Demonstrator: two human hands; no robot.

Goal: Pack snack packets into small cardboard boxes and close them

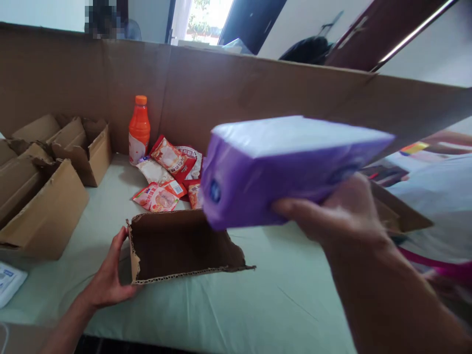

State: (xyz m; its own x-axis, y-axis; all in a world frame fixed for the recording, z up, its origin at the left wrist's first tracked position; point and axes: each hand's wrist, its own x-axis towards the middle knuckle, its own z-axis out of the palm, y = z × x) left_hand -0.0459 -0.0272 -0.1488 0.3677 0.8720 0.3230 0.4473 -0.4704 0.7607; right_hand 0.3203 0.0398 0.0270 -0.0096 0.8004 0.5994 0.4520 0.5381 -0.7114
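Note:
My right hand (339, 211) grips a purple and white plastic-wrapped pack of tissues (265, 182), raised above the table to the right of centre. The pack hides the far right corner of an open cardboard box (177, 278) below it. That box has torn, ragged edges, and no contents show in its dark inside. My left hand (110, 280) holds the box by its left end, thumb at the near corner and fingers at the far one. Just behind the box lies a pile of red and white snack packets (173, 160), partly covered by the tissue pack.
An orange bottle (139, 130) stands upright by the tall cardboard wall (228, 83) at the back. Several open cardboard boxes (55, 211) sit at the left, with a white packet (9, 282) nearer me. Another person's hand (403, 176) shows at the right, near a cardboard flap (405, 211).

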